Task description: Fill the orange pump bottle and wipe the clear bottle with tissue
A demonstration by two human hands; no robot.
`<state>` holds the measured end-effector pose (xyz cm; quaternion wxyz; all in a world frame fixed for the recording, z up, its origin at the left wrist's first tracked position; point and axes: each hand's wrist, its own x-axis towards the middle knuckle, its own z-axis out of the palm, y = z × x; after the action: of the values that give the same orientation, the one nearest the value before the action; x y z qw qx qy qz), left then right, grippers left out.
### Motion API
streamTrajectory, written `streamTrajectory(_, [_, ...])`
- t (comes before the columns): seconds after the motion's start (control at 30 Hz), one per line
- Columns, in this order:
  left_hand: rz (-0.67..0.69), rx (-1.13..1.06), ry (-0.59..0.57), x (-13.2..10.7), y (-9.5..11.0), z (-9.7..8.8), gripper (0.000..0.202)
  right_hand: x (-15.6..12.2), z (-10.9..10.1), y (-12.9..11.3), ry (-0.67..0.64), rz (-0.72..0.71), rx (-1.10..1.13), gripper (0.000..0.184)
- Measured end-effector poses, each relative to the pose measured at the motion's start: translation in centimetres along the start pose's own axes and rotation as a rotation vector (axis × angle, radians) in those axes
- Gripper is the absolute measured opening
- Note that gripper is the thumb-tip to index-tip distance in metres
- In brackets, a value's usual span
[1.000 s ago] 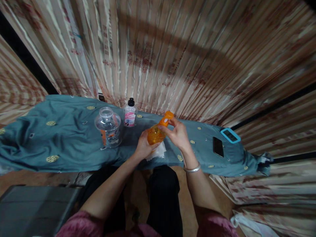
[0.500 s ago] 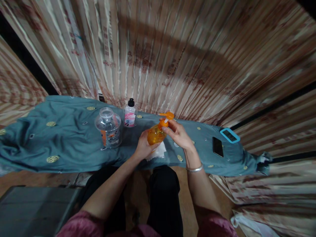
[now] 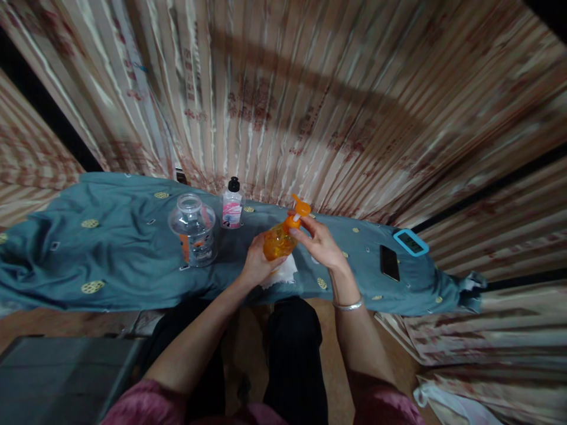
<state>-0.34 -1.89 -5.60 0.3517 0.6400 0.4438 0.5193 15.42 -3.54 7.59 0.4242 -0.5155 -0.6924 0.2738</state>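
Observation:
An orange pump bottle (image 3: 277, 241) with amber liquid inside is held tilted above the cloth-covered table. Its body is wrapped by my left hand (image 3: 257, 260). At the neck, the fingers of my right hand (image 3: 321, 239) are closed around the orange collar of the pump head (image 3: 303, 208), whose nozzle points up and to the left. Beneath the bottle lies a white tissue (image 3: 287, 273), partly covered by my left hand. A clear plastic jar (image 3: 194, 236) with an orange and dark print stands to the left, and a small black-capped bottle (image 3: 232, 206) with a pink label is behind it.
Teal cloth (image 3: 128, 236) with yellow patterns covers the long narrow table. Toward the right end lie a dark phone (image 3: 390, 262) and a blue-framed digital clock (image 3: 411, 242). A pleated curtain (image 3: 274, 106) hangs right behind the table. A dark box-like surface (image 3: 66, 378) is at lower left.
The pump head has turned, its nozzle swinging from pointing left to pointing up and left. Both hands keep hold of the bottle in nearly the same place.

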Motion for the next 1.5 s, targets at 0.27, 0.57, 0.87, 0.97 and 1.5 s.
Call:
streamTrajectory(0.27, [-0.025, 0.004, 0.007, 0.0, -0.3, -0.1, 0.068, -0.1, 1.7, -0.3, 0.204, 0.085, -0.100, 0.052])
streamTrajectory(0.57, [-0.016, -0.009, 0.016, -0.1, -0.3, 0.1, 0.064, 0.3, 1.0, 0.3, 0.100, 0.042, -0.036, 0.049])
streamTrajectory(0.87, [-0.007, -0.008, -0.007, 0.0, 0.3, -0.5, 0.063, 0.0, 0.5, -0.1, 0.018, 0.009, 0.015, 0.057])
streamTrajectory(0.97, [-0.023, 0.001, -0.010, 0.0, 0.3, -0.5, 0.063, 0.2, 0.6, 0.2, 0.015, 0.022, 0.014, 0.051])
streamTrajectory(1.5, [-0.044, 0.015, -0.020, -0.1, 0.2, -0.5, 0.066, 0.4, 1.0, 1.4, 0.021, -0.035, 0.120, 0.045])
